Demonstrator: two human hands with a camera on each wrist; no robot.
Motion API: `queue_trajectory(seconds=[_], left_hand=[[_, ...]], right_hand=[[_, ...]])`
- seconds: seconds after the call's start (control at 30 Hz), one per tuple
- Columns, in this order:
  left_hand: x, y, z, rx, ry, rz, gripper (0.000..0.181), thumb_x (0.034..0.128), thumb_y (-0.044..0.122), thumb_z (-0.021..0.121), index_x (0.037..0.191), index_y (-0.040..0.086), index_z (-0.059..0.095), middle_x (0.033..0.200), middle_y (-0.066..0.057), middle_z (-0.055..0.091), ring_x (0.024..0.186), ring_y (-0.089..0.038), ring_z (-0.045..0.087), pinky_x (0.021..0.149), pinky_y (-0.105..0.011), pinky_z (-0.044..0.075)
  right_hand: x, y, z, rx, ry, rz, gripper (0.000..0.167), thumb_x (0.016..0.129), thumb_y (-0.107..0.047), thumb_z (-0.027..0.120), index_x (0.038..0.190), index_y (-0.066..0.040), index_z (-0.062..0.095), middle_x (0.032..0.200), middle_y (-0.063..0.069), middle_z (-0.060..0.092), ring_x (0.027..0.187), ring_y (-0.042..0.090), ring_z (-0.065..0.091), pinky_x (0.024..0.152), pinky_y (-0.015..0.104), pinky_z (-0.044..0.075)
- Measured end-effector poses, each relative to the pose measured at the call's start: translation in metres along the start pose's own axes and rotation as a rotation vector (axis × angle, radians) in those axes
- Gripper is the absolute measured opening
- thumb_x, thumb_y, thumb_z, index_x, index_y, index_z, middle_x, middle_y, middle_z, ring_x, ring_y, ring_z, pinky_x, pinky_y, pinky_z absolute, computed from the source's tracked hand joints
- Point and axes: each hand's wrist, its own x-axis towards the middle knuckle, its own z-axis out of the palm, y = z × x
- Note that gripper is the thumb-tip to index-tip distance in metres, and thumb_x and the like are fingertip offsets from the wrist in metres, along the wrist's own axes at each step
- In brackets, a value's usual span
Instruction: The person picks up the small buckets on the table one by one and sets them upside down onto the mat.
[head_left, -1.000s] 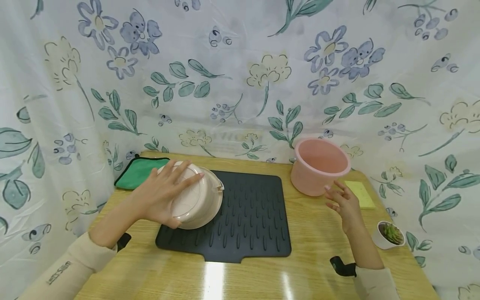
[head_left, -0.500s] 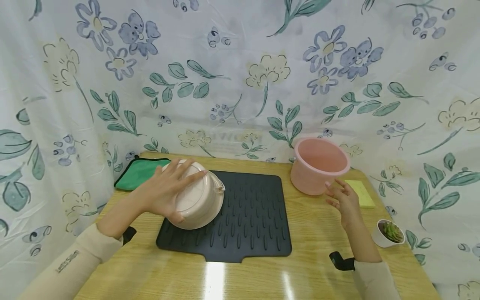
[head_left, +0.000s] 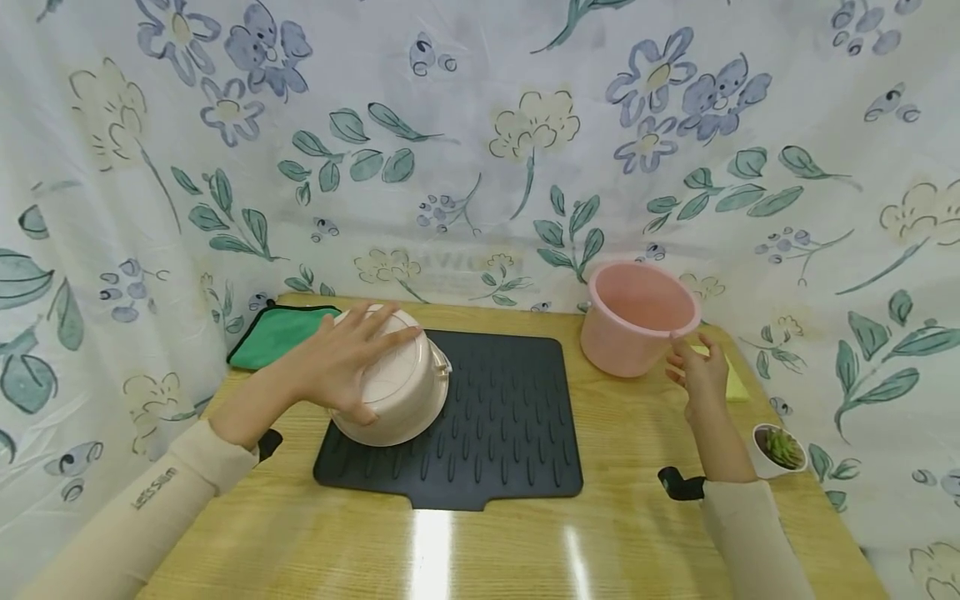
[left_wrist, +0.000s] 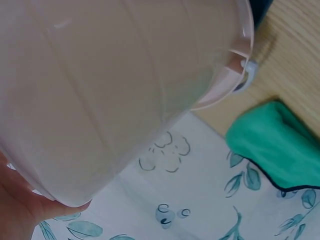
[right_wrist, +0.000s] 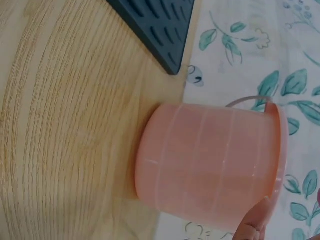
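Head, left hand (head_left: 343, 360) gripping cream bucket (head_left: 405, 398), right hand (head_left: 703, 375) at pink bucket (head_left: 621, 337), grip unclear

Cream round plastic bucket (head_left: 408, 383) upside-down, tilted, over dk ridged mat (head_left: 502, 417); pink round plastic bucket (head_left: 622, 337) upright on wood tbl (head_left: 615, 500).

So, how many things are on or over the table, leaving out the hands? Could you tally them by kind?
Buckets: 2 (cream bucket, pink bucket)
Mat: 1
Green cloth: 1
Potted plant: 1
Yellow pad, partly hidden: 1
Total: 6
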Motion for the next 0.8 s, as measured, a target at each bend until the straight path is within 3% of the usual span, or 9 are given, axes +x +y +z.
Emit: queue_trajectory(seconds=[0.57, 0.8], left_hand=[[0.015, -0.010, 0.000, -0.065, -0.078, 0.003, 0.122, 0.0552, 0.065, 0.084, 0.157, 0.030, 0.027, 0.165, -0.014, 0.014, 0.147, -0.050, 0.014, 0.096, -0.082, 0.026], [0.019, -0.014, 0.003, -0.077, -0.086, 0.001, 0.120, 0.0563, 0.066, 0.082, 0.157, 0.030, 0.027, 0.164, -0.016, 0.016, 0.146, -0.051, 0.015, 0.098, -0.080, 0.025]], right_hand=[[0.026, -0.002, -0.012, 0.040, 0.041, 0.030, 0.083, 0.096, -0.030, 0.063, 0.161, -0.018, 0.012, 0.098, -0.006, 0.053, 0.074, 0.000, 0.059, 0.064, 0.014, 0.053], [0.035, -0.003, -0.021, 0.043, 0.006, 0.037, 0.084, 0.098, -0.031, 0.061, 0.161, -0.017, 0.007, 0.100, -0.006, 0.052, 0.071, 0.000, 0.060, 0.064, 0.015, 0.053]])
